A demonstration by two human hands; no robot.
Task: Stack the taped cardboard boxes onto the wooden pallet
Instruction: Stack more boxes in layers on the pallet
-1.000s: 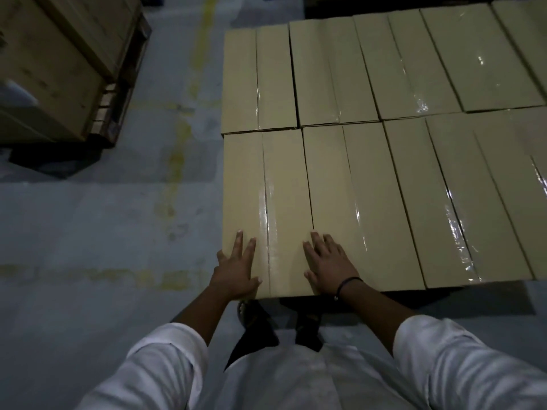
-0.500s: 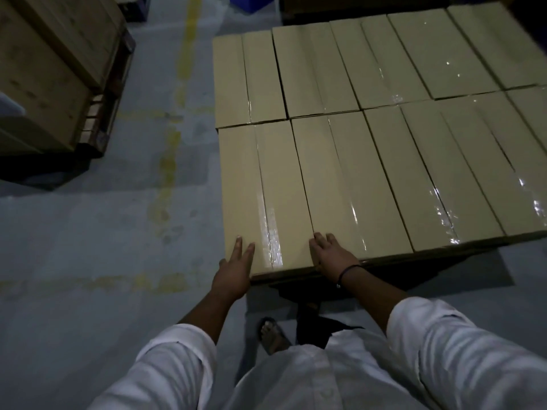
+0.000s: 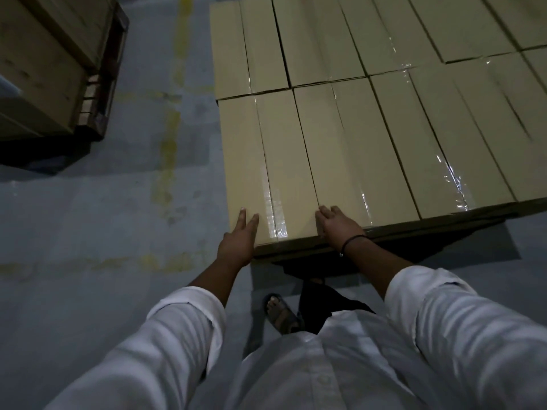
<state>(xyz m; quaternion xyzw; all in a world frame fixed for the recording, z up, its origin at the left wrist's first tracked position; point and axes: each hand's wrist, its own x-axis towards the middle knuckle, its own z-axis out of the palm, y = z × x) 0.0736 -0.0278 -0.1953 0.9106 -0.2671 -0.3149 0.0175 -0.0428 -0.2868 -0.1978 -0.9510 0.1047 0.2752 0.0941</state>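
Several long taped cardboard boxes lie flat side by side in two rows, filling the upper right of the head view. The nearest left box (image 3: pixel 266 161) has clear tape along its middle seam. My left hand (image 3: pixel 238 242) lies at that box's near left corner, fingers straight and fingertips on the top. At the near end of the seam between this box and its right neighbour (image 3: pixel 349 155), my right hand (image 3: pixel 337 227) rests with fingers relaxed on the top edge. The pallet under the boxes is hidden in shadow.
Another stack of cardboard boxes (image 3: pixel 38 63) on a dark wooden pallet (image 3: pixel 100 93) stands at the upper left. Grey concrete floor (image 3: pixel 103 217) with worn yellow lines lies between the two stacks. My sandalled foot (image 3: pixel 281 313) is just before the near box edge.
Both hands have slid back toward the near edge of the box top, and I have stepped back a little. The boxes have not shifted.
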